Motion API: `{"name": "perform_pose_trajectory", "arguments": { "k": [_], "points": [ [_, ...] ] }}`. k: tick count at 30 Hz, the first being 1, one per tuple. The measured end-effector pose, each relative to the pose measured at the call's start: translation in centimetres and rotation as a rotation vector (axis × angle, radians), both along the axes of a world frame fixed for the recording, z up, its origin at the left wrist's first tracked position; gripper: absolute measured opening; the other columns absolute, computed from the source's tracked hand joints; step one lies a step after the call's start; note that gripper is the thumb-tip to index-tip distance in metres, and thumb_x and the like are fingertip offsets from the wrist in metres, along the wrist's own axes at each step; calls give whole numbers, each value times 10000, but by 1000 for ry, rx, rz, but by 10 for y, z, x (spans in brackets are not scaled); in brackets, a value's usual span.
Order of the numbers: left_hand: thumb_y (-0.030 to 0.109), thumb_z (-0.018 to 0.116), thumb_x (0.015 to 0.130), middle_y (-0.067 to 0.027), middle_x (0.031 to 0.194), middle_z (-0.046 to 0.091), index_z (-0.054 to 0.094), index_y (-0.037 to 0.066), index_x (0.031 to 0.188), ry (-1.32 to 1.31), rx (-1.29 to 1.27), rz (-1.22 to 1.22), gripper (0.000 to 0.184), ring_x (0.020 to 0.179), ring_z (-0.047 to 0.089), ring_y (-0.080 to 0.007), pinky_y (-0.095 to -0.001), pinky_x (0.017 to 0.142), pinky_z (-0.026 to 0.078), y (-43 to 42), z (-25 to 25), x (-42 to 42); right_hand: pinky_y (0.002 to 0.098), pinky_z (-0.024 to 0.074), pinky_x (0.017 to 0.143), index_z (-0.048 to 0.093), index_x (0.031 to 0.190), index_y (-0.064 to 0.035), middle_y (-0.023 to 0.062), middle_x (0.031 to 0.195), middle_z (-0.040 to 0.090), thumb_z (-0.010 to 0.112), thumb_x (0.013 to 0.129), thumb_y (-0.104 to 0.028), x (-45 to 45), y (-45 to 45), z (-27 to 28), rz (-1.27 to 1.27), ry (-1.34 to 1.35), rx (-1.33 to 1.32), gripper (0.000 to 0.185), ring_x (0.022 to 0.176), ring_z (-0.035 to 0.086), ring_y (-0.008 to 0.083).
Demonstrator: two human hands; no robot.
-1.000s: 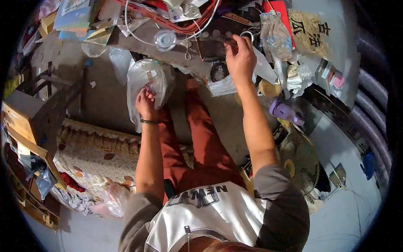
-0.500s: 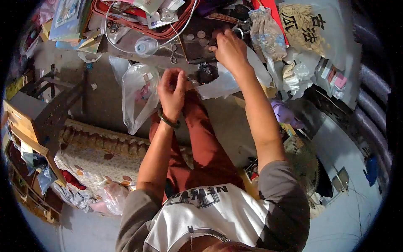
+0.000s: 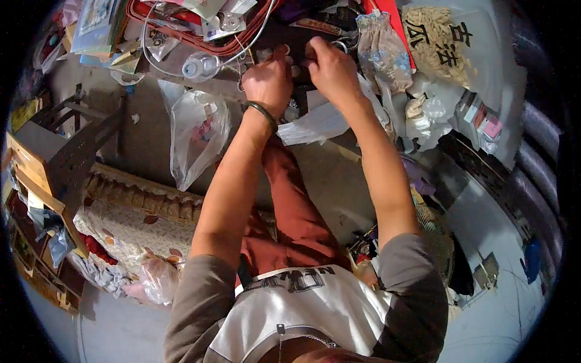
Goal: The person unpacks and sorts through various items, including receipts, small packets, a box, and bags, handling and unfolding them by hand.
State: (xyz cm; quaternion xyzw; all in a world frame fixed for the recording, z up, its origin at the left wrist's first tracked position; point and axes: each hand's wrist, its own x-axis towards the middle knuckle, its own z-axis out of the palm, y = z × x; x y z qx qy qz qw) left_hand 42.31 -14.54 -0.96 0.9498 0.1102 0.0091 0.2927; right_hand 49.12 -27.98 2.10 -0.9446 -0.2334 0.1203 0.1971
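Observation:
My left hand (image 3: 268,82), below a dark bracelet, reaches over the dark tabletop with its fingers curled together. Whatever those fingers hold is hidden. To its right, my right hand (image 3: 332,70) has thumb and fingers bent close together, facing the left hand across a small gap. Anything in its fingertips is too small to make out. Small scissors (image 3: 240,77) lie just left of the left hand, partly covered. A clear plastic bottle (image 3: 200,66) rests farther left. White sheet material (image 3: 321,121) spreads below the right hand.
A red-brown basket (image 3: 200,43) full of packets stands at the back left, with a white cable looped over it. A clear plastic bag (image 3: 196,136) hangs at the table's front edge. Right are a floral fabric sleeve (image 3: 384,51) and a bag of pale pieces (image 3: 439,48).
My left hand has moved up and right, from the table's front edge to the tabletop beside the right hand. The right hand has shifted slightly down. The view has moved a little.

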Motion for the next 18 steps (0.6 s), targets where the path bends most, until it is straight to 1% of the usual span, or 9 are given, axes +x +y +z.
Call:
{"name": "perform_pose_trajectory", "arguments": {
  "k": [3, 4, 5, 7, 8, 12, 14, 17, 18],
  "points": [
    [178, 620, 780, -124, 795, 676, 585, 137, 1117, -119, -26, -20, 341, 722, 663, -319, -432, 584, 511, 2, -12, 1, 495, 505, 698, 549, 998, -44, 203, 818, 646, 584, 761, -66, -12, -6, 15, -56, 99, 36, 240, 795, 633, 396],
    [181, 619, 783, -124, 797, 676, 586, 141, 1114, -174, -38, -27, 336, 730, 663, -321, -433, 587, 511, 2, -13, 2, 487, 508, 706, 561, 989, -38, 201, 823, 647, 580, 755, -56, -19, -6, 9, -5, 47, 4, 236, 795, 631, 395],
    [195, 617, 801, -125, 833, 678, 606, 150, 1099, -118, -35, -14, 302, 752, 661, -325, -430, 606, 515, 2, -14, 3, 478, 511, 709, 574, 958, -32, 197, 821, 648, 563, 755, -42, -25, -1, 4, -17, 21, -52, 203, 797, 636, 383],
    [224, 613, 836, -126, 904, 682, 646, 166, 1068, -6, -28, 15, 241, 795, 657, -332, -423, 644, 523, 3, -2, 3, 495, 497, 697, 559, 937, -19, 194, 866, 636, 608, 766, -56, -32, 6, -8, -58, 32, -61, 182, 804, 621, 398],
    [225, 598, 856, -128, 936, 675, 655, 162, 1041, 4, -15, 16, 203, 790, 654, -340, -423, 635, 521, 3, -2, 1, 484, 515, 706, 577, 926, -9, 210, 893, 638, 543, 797, -49, -34, 10, -9, -46, -11, -98, 140, 817, 639, 390],
    [226, 589, 863, -129, 970, 663, 655, 160, 1032, -38, -38, 10, 194, 774, 653, -340, -424, 614, 518, 4, -4, 0, 481, 523, 697, 586, 884, -3, 222, 912, 614, 536, 827, -67, -42, 18, -10, -87, -80, -42, 100, 811, 636, 390],
    [228, 583, 864, -129, 986, 657, 653, 164, 1032, -32, -48, -1, 193, 777, 650, -342, -426, 609, 515, 3, -6, 0, 473, 519, 696, 562, 928, 7, 222, 981, 590, 564, 762, -11, -40, 20, -4, -95, -12, -89, 167, 816, 628, 398],
    [187, 614, 863, -126, 967, 658, 643, 116, 1015, -75, -162, 76, 171, 734, 665, -287, -375, 603, 513, 1, 8, -5, 469, 517, 690, 549, 953, 0, 211, 1018, 568, 589, 731, 8, -39, 17, -15, -32, -37, -82, 225, 819, 621, 399],
    [173, 623, 867, -114, 944, 658, 636, 94, 1007, -109, -297, 132, 161, 723, 656, -252, -353, 607, 506, 0, 13, -13, 469, 517, 688, 549, 954, -6, 206, 1020, 563, 594, 732, 3, -39, 15, -20, -2, -65, -67, 227, 820, 620, 398]
  ]
}}
